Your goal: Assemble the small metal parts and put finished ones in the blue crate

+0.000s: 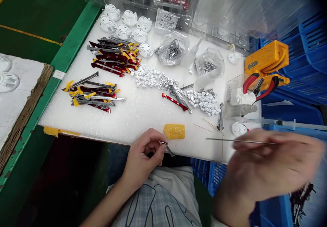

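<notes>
Near the table's front edge, my left hand [143, 155] pinches a small narrow metal strip [170, 150] between thumb and fingers; most of it is hidden by the hand. Off to the right my right hand [276, 165], smeared by motion, grips a thin metal rod [224, 139] that points left. Just beyond my left hand lies a yellow taped block [174, 131]. A red strip [174, 101] and several grey strips [182, 97] rest farther back, beside a pile of small white pieces [204, 102]. Thin sticks [213, 125] lie between my hands.
Stacks of red and grey strips with yellow tape [94, 96] occupy the left side. White round parts [123, 31] stand at the back, near bags of small metal pieces [173, 51]. Red-handled pliers [259, 85], an orange tape dispenser [268, 62] and blue crates [313, 39] are at right.
</notes>
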Demonstrator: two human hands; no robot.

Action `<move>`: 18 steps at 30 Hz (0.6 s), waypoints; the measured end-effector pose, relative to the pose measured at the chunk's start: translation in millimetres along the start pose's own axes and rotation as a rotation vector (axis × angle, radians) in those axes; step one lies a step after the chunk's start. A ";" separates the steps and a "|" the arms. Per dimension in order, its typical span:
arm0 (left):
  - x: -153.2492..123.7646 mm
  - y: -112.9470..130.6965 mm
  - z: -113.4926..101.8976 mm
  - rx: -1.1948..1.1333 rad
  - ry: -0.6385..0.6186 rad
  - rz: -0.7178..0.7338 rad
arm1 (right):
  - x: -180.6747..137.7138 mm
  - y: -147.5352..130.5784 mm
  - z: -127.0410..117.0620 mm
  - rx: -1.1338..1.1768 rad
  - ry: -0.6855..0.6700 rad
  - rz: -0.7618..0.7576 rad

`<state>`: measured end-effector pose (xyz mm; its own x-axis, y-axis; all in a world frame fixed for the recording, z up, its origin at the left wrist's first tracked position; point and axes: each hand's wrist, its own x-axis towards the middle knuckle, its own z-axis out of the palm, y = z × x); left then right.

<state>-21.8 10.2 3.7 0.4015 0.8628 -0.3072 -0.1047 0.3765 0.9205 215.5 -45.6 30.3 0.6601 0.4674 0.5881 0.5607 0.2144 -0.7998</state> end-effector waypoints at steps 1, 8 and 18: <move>0.1 0.2 0.2 -0.002 0.001 -0.002 | -14.2 -7.6 14.6 0.079 -0.039 0.054; 2.2 2.2 0.9 0.002 -0.003 -0.012 | -52.5 -20.5 44.9 0.237 -0.250 0.260; 0.9 1.5 1.3 0.004 0.003 0.002 | -55.3 -20.5 44.0 0.234 -0.289 0.265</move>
<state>-20.4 11.0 5.2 0.3988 0.8644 -0.3063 -0.1016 0.3736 0.9220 145.5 -38.1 8.8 0.5802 0.7455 0.3282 0.2415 0.2274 -0.9434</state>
